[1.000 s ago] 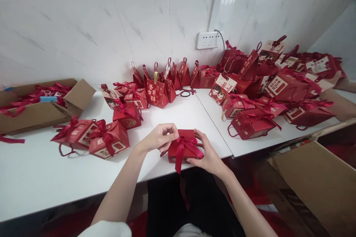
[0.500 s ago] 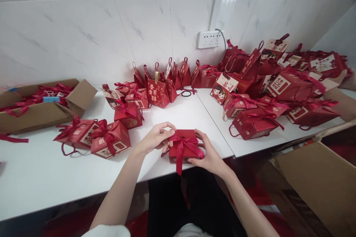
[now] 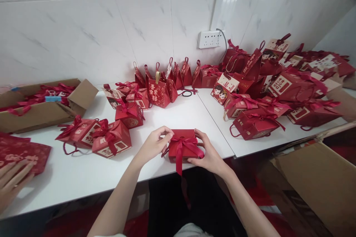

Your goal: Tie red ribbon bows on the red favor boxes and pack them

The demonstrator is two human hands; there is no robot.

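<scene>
A red gift box (image 3: 174,157) tied with a red ribbon bow (image 3: 182,143) sits at the table's front edge. My right hand (image 3: 208,155) grips its right side, thumb at the front and fingers behind. At the box's upper left corner, the thumb and forefinger of my left hand (image 3: 156,143) are pinched together; whether they hold a bit of ribbon or the box edge cannot be made out. One ribbon tail hangs down the box front, past the table edge. A dark cord shows low on the box's left side.
Another person's hand (image 3: 13,181) rests on a flat red package (image 3: 41,155) at the left. Finished-looking red boxes (image 3: 111,139) stand nearby, with a carton of ribbons (image 3: 36,122) behind. More boxes (image 3: 254,124) pile up at right, above an open carton (image 3: 319,177).
Another person's hand has come in at the left with a flat red package. My left fingers have drawn slightly left and closed together; my right hand and the gift box stay put.
</scene>
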